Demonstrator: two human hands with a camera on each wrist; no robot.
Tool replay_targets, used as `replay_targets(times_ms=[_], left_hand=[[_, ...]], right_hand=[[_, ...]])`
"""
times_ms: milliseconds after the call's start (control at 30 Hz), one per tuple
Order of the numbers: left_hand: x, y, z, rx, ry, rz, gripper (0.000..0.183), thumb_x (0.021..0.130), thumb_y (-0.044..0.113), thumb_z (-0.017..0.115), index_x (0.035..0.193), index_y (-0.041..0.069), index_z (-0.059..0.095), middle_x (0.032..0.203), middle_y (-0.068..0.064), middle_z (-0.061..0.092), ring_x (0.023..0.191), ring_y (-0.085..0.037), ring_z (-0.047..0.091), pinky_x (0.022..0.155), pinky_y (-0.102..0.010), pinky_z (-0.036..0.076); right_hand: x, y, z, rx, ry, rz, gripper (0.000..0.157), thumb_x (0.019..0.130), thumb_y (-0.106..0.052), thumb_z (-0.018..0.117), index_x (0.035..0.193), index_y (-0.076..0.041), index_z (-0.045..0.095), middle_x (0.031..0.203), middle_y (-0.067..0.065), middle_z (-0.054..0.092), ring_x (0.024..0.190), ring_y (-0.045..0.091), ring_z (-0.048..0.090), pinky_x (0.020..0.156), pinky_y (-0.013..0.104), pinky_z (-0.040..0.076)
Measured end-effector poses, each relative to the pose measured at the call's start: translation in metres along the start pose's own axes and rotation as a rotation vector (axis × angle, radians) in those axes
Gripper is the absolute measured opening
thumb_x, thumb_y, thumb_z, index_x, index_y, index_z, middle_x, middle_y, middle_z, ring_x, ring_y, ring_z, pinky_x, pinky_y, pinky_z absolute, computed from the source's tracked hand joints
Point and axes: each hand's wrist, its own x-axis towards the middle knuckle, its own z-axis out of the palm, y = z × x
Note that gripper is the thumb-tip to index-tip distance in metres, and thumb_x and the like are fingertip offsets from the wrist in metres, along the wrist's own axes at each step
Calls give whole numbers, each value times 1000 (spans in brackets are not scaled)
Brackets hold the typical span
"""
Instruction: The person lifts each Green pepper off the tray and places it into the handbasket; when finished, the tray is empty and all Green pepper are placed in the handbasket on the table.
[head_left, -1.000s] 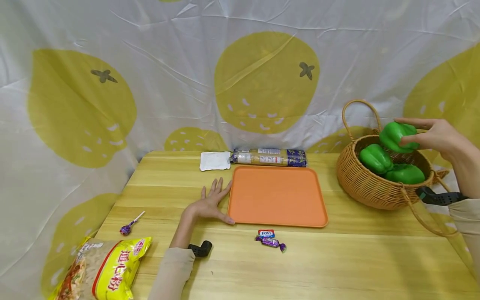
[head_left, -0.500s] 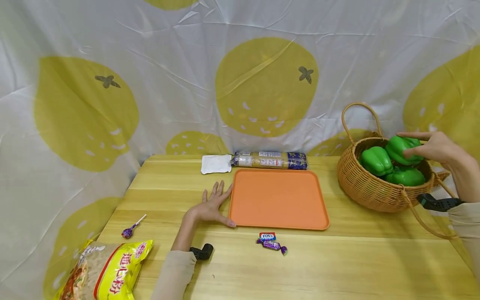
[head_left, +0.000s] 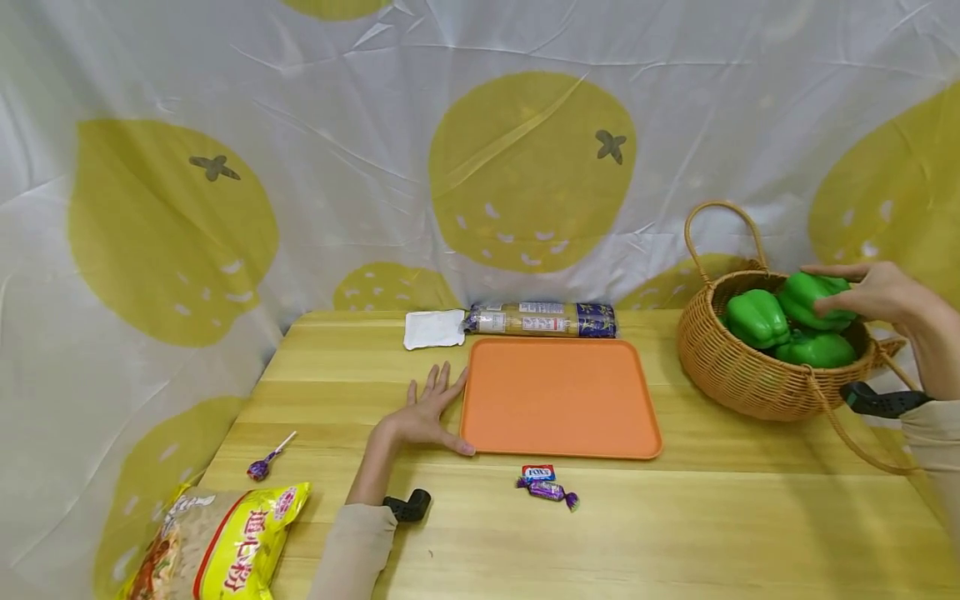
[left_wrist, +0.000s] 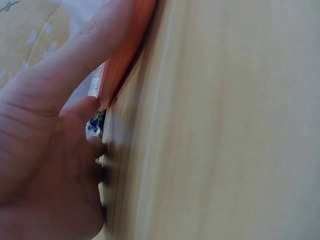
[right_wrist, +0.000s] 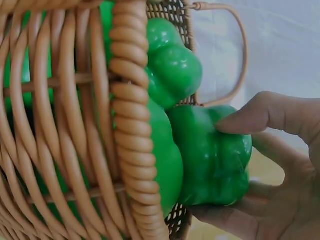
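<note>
My right hand [head_left: 896, 298] grips a green bell pepper [head_left: 812, 298] in the right part of the wicker basket [head_left: 742, 387]. Two more green peppers lie there: one on the left [head_left: 756, 319] and one at the front [head_left: 816, 350]. In the right wrist view, thumb and fingers hold the gripped pepper [right_wrist: 210, 160] from opposite sides, close against its neighbour. My left hand [head_left: 423, 417] has its fingers spread on the wooden table, with thumb and index fingertip right at the left edge of the orange tray [head_left: 558, 396].
Behind the tray lie a noodle packet [head_left: 540, 319] and a white packet [head_left: 434, 329]. Two wrapped candies [head_left: 547, 489] are in front of it. A lollipop [head_left: 262, 465] and a yellow food bag [head_left: 232, 542] lie at left. The basket's handle [head_left: 847, 442] droops toward the table.
My right hand has lowered the pepper from above the basket down beside the other two, still gripping it. The left hand stays at the tray's edge. The head view has shifted slightly.
</note>
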Motion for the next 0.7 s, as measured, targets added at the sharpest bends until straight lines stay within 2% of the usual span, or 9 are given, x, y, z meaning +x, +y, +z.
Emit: replay_targets(times_ms=[33, 167, 400, 533, 633, 700], left_hand=[[0, 0, 1, -2, -1, 0, 129, 65, 60, 81, 156, 25, -5, 160, -17, -22, 147, -37, -23, 112, -67, -17], [1, 1, 3, -3, 3, -3, 130, 65, 60, 81, 156, 27, -6, 160, -16, -22, 148, -35, -23, 113, -65, -18], [3, -1, 1, -19, -4, 11, 130, 65, 59, 81, 156, 25, -6, 159, -17, -23, 147, -36, -25, 112, -66, -19], [4, 0, 1, -11, -6, 16, 131, 64, 60, 81, 156, 25, -6, 159, -18, -23, 147, -38, -24, 111, -67, -18], [4, 0, 1, -5, -6, 10, 131, 64, 60, 81, 156, 26, -6, 159, -18, -23, 147, -38, -24, 112, -67, -18], [3, -1, 2, 1, -8, 5, 131, 64, 60, 81, 156, 26, -6, 159, -18, -23, 147, -37, -24, 112, -67, -18]], right_hand=[[1, 2, 1, -1, 0, 5, 92, 85, -46, 70, 152, -14, 17, 148, 47, 0, 132, 67, 9, 98, 69, 37], [2, 4, 1, -22, 14, 27, 99, 80, -47, 75, 152, -10, 18, 147, 47, 6, 128, 66, 18, 92, 65, 44], [2, -4, -2, -79, 31, 44, 102, 73, -49, 80, 148, -6, 25, 143, 50, 13, 125, 65, 21, 88, 63, 46], [2, -4, -1, -86, 57, 26, 101, 72, -45, 82, 147, -4, 27, 140, 51, 20, 125, 63, 25, 82, 52, 52], [2, -2, 1, -81, 49, 10, 101, 75, -43, 81, 148, -4, 25, 141, 51, 16, 124, 63, 26, 75, 43, 55], [1, 0, 2, -80, 24, -1, 100, 78, -45, 77, 151, -6, 21, 144, 50, 10, 123, 63, 28, 75, 44, 56]])
